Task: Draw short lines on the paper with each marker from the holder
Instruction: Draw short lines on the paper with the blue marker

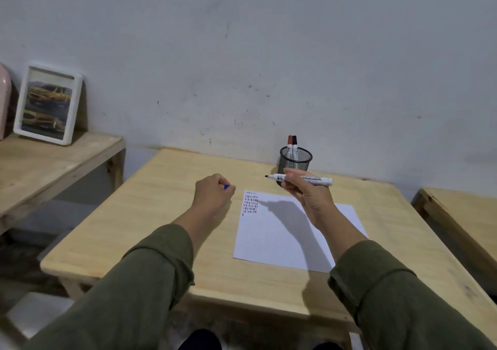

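So the person's sitting at a small wooden table (150,215) pushed against a scuffed grey wall. Right hand (309,196) is up off the table, fingers pinched around a white marker (301,179) that's uncapped, held roughly level with the dark tip pointing left. It's hovering above the top edge of the paper (282,242), not touching it, and casting a big shadow across the sheet.

Left hand (212,192) is curled into a loose fist just left of the paper, closed around a blue cap (227,187); only a bit of blue pokes out between the fingers. The two hands are clearly apart.

The paper lies flat on the table, a bit right of centre. Its top left corner already has a tight block of short lines (250,202), dark and red ones in rows.

Behind the raised hand, near the wall, stands a black mesh holder (295,161) with two markers in it, a red-capped marker (290,145) and a black-capped marker (295,145), both upright and side by side.

Off to the left there's a lower bench (53,167) with a white picture frame (48,103) leaning on the wall.
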Available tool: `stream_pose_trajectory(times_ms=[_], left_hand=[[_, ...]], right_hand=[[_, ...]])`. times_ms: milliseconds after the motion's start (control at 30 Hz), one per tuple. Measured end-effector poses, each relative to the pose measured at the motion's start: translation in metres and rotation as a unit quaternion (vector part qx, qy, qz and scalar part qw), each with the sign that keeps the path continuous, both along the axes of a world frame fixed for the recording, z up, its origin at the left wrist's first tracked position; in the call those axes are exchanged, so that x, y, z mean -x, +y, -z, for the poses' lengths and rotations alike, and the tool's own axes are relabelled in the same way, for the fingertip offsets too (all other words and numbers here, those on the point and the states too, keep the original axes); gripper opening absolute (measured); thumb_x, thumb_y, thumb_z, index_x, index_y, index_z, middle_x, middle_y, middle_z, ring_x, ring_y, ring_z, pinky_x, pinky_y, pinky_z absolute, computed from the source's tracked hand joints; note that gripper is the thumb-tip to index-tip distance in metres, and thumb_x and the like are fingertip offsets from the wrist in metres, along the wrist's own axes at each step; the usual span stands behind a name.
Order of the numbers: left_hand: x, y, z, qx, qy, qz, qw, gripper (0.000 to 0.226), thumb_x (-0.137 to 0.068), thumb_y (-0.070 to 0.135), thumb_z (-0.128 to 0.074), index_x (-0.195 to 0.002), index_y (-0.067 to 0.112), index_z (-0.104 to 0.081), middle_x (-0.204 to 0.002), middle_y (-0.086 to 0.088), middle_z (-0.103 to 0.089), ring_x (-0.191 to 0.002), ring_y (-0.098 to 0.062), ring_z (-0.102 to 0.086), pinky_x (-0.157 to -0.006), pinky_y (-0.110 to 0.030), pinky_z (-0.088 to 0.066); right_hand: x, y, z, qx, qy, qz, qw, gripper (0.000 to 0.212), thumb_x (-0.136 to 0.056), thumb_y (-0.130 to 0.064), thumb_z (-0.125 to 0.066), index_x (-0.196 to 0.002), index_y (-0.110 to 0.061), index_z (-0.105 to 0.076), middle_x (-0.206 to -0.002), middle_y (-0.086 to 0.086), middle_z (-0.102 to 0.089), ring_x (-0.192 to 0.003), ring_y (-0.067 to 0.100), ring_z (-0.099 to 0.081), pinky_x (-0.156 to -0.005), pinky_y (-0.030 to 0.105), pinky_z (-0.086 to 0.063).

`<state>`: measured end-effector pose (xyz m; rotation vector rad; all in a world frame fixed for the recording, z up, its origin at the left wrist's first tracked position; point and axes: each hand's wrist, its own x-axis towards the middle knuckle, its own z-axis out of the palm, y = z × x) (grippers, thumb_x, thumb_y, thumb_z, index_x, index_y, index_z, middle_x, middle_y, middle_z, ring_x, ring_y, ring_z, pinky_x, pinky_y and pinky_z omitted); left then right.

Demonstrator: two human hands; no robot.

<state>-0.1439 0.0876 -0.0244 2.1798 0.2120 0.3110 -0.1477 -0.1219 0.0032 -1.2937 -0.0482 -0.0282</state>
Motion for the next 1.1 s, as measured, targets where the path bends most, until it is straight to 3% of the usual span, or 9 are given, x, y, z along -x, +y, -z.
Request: stream_pose_trajectory(times_ms=[67, 200, 333, 500, 633, 800, 900, 1000, 1100], left_hand=[[0.007, -0.002, 0.01, 0.027, 0.021, -0.004, 0.999, 0.008, -0.084, 0.018, -0.06, -0.084, 0.01, -0.061, -0.072, 0.001, -0.054, -0.059, -0.01, -0.051, -0.045, -0.007, -0.037], [0.008, -0.004, 0.025, -0.046, 0.052, 0.008, 0.998, 0.012, -0.08, 0.019, -0.06, -0.086, 0.011, -0.067, -0.085, -0.005, -0.063, -0.087, -0.02, -0.06, -0.071, -0.022, -0.042], [0.006, -0.005, 0.032, -0.071, 0.059, 0.019, 0.996, 0.015, -0.08, 0.018, -0.06, -0.088, 0.01, -0.069, -0.092, -0.007, -0.069, -0.094, -0.021, -0.061, -0.076, -0.022, -0.042], [0.001, -0.002, 0.041, -0.092, 0.059, 0.032, 0.994, 0.024, -0.083, 0.03, -0.063, -0.092, 0.008, -0.067, -0.07, 0.002, -0.052, -0.079, -0.02, -0.053, -0.069, -0.025, -0.039], [0.001, -0.001, 0.051, -0.107, 0.033, 0.025, 0.993, 0.043, -0.077, 0.047, -0.065, -0.106, 0.015, -0.064, -0.103, -0.005, -0.061, -0.108, -0.024, -0.053, -0.086, -0.032, -0.044], [0.006, 0.003, 0.05, -0.207, 0.065, 0.037, 0.975, 0.071, -0.067, 0.067, -0.059, -0.125, 0.026, -0.051, -0.129, 0.005, -0.051, -0.128, -0.02, -0.036, -0.099, -0.039, -0.029], [0.01, 0.007, 0.056, -0.219, 0.061, 0.06, 0.972, 0.062, -0.066, 0.068, -0.06, -0.114, 0.029, -0.054, -0.132, 0.007, -0.047, -0.13, -0.016, -0.032, -0.103, -0.037, -0.024], [0.01, 0.008, 0.058, -0.218, 0.05, 0.067, 0.972, 0.056, -0.066, 0.068, -0.06, -0.108, 0.029, -0.056, -0.134, 0.008, -0.046, -0.132, -0.014, -0.03, -0.104, -0.036, -0.021], [0.01, 0.008, 0.059, -0.214, 0.041, 0.069, 0.974, 0.054, -0.066, 0.068, -0.06, -0.105, 0.029, -0.057, -0.133, 0.009, -0.046, -0.132, -0.014, -0.03, -0.104, -0.036, -0.021]], right_hand=[[0.001, 0.004, 0.01, 0.003, 0.016, 0.004, 1.0, 0.012, -0.084, 0.002, -0.064, -0.087, -0.007, -0.071, -0.068, 0.002, -0.073, -0.064, 0.012, -0.068, -0.082, 0.023, -0.057], [0.004, 0.013, 0.03, 0.018, 0.042, -0.003, 0.999, 0.012, -0.084, 0.001, -0.063, -0.092, -0.003, -0.071, -0.063, 0.001, -0.071, -0.062, 0.011, -0.068, -0.079, 0.022, -0.058], [0.005, 0.022, 0.043, 0.02, 0.06, -0.015, 0.998, 0.011, -0.085, 0.0, -0.063, -0.089, -0.005, -0.071, -0.067, 0.003, -0.072, -0.067, 0.013, -0.068, -0.082, 0.024, -0.057], [0.002, 0.025, 0.048, 0.047, 0.056, -0.033, 0.997, 0.013, -0.081, 0.003, -0.067, -0.082, -0.008, -0.072, -0.073, 0.005, -0.074, -0.074, 0.018, -0.068, -0.087, 0.029, -0.055], [-0.002, 0.027, 0.05, 0.082, 0.05, -0.028, 0.995, 0.014, -0.078, 0.002, -0.07, -0.073, -0.011, -0.07, -0.068, 0.004, -0.068, -0.069, 0.018, -0.063, -0.084, 0.032, -0.054], [-0.008, 0.031, 0.056, 0.105, 0.046, -0.012, 0.993, 0.006, -0.082, -0.008, -0.069, -0.085, -0.013, -0.072, -0.071, 0.004, -0.066, -0.066, 0.016, -0.059, -0.083, 0.034, -0.053], [-0.006, 0.038, 0.061, 0.111, 0.056, -0.003, 0.992, 0.01, -0.083, -0.015, -0.07, -0.088, -0.007, -0.07, -0.065, 0.005, -0.065, -0.06, 0.013, -0.061, -0.073, 0.032, -0.054], [-0.003, 0.045, 0.061, 0.022, 0.068, -0.013, 0.997, 0.011, -0.088, -0.01, -0.062, -0.09, 0.001, -0.063, -0.052, 0.008, -0.056, -0.044, 0.014, -0.052, -0.056, 0.026, -0.05], [-0.001, 0.045, 0.06, 0.032, 0.067, -0.011, 0.997, 0.014, -0.09, -0.01, -0.06, -0.092, 0.004, -0.062, -0.055, 0.008, -0.056, -0.037, 0.014, -0.048, -0.046, 0.024, -0.046]])
